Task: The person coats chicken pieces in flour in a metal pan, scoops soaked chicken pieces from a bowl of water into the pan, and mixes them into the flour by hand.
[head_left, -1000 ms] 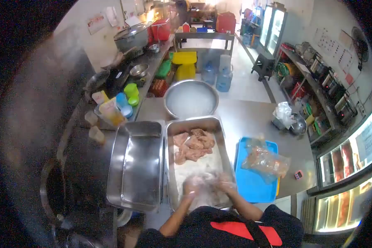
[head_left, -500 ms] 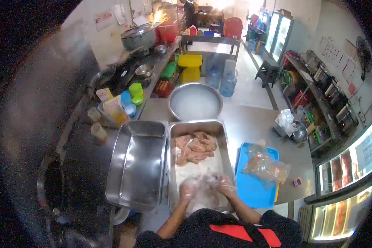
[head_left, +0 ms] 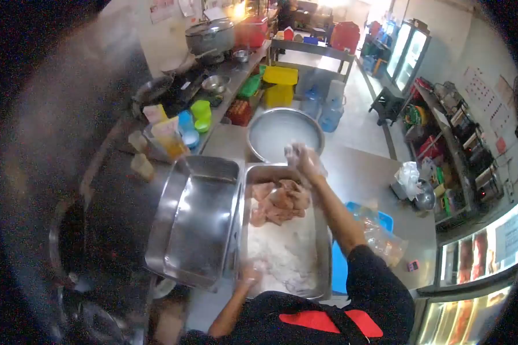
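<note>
1. Pale pink meat [head_left: 279,202], seemingly raw, several pieces: heaped in the far half of a deep steel pan [head_left: 323,253], close to its far edge, on white powder [head_left: 282,247]. Softness, limpness and a slippery surface are to be expected where no powder clings; each piece is judged light to moderate in weight, unlikely to break but apt to fold or sag.
2. Hold, recommended: each piece is best taken across its thickest part, with fingers spread beneath; by a thin edge, slipping may be expected.
3. Right hand [head_left: 308,163]: raised past the pan's far edge, above the near rim of a round metal basin [head_left: 286,109] of cloudy liquid [head_left: 282,135]. White is seen at the fingers; whether anything is gripped cannot be told.
4. Left hand [head_left: 250,275]: placed low at the pan's near left corner, well apart from the right; finger closure cannot be told, and no piece is seen in it.
5. Powder, loose: spread over the near half of the pan, its surface ridged; easily scattered, and likely to be clumped by wet fingers.
6. Second steel pan [head_left: 166,227]: set beside the first pan's left edge.
7. Blue tray [head_left: 339,273], with clear plastic bag [head_left: 380,238]: located off the first pan's right edge.
</note>
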{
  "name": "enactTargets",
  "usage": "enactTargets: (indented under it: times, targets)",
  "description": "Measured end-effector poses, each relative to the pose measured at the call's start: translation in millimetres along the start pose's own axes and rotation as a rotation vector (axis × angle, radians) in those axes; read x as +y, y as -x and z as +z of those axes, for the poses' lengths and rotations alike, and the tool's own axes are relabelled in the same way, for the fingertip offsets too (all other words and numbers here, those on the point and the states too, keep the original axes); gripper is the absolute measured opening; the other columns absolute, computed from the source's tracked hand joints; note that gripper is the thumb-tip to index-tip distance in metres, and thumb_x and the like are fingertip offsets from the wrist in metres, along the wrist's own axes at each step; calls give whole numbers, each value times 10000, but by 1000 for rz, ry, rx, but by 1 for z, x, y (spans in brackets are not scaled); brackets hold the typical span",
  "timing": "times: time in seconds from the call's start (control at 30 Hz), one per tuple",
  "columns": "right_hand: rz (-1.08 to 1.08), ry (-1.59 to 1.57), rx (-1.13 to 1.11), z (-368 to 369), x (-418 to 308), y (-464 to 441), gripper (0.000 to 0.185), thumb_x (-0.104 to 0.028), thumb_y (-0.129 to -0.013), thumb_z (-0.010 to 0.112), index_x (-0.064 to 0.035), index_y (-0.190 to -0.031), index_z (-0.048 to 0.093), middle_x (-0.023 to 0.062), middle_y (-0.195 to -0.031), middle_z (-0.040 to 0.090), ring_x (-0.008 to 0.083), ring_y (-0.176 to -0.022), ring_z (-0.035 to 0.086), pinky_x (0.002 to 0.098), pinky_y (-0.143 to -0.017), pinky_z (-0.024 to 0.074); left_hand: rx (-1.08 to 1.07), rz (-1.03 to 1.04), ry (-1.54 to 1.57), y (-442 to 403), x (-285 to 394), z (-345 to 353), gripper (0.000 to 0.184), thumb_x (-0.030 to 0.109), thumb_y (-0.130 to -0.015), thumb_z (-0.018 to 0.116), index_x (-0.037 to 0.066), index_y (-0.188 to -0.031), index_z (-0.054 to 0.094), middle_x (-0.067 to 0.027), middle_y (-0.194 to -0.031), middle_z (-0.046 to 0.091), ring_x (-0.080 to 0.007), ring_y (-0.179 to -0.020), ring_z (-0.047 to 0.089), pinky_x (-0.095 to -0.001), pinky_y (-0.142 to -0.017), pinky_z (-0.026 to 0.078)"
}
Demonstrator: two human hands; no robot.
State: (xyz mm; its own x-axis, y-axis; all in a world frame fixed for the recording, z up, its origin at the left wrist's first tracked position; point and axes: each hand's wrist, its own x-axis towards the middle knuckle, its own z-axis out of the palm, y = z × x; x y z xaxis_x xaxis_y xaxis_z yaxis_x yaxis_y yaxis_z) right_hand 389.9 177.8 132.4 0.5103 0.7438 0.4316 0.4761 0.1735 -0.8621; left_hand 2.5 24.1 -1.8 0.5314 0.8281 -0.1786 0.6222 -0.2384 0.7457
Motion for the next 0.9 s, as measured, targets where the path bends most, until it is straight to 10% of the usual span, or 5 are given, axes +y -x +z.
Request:
enactTargets:
  times: [0.1, 0.23, 0.43, 0.53, 0.9]
  targets:
    - [-37, 530, -171, 33, 39, -64, 380, -344, -868, 461, -1, -751, 573, 95, -677, 577, 191, -587, 549, 320, -554, 445, -103, -78, -24, -2, 2, -8, 272, 193, -777, 566, 55, -1011, 593, -139, -914, 630, -237, -848, 591, -365, -789, 468]
    - [18, 254, -253, 60, 136, -83, 296, -241, -874, 437, -9, -752, 575, 105, -715, 584, 194, -631, 572, 330, -566, 457, -176, 59, 121, -7, 6, -32, 244, 221, -814, 532, 66, -980, 621, -116, -894, 646, -202, -838, 599, -343, -782, 468]
    - [-331, 582, 130, 20, 91, -49, 220, -188, -851, 476, -36, -894, 628, 132, -802, 622, 242, -738, 602, 367, -623, 478, -311, -28, 136, -22, 25, -64, 267, 227, -833, 521, 74, -1026, 624, -78, -1004, 639, -167, -901, 594, -313, -820, 457]
    - [37, 387, 86, -8, 2, 42, 229, -205, -835, 517, -28, -940, 617, 129, -861, 617, 230, -791, 589, 348, -680, 469, -279, 426, 348, -49, 12, -55, 262, 192, -824, 531, 65, -1037, 615, -53, -1067, 619, -179, -976, 572, -311, -875, 435]
    - [926, -307, -291, 2, -161, 250, 415, -200, -739, 689, 0, -1082, 569, 107, -1033, 605, 199, -938, 560, 299, -848, 439, -353, 77, 1449, -66, 47, 11, 347, 140, -868, 482, 23, -1195, 466, -99, -1170, 524, -185, -1030, 514, -293, -925, 397]
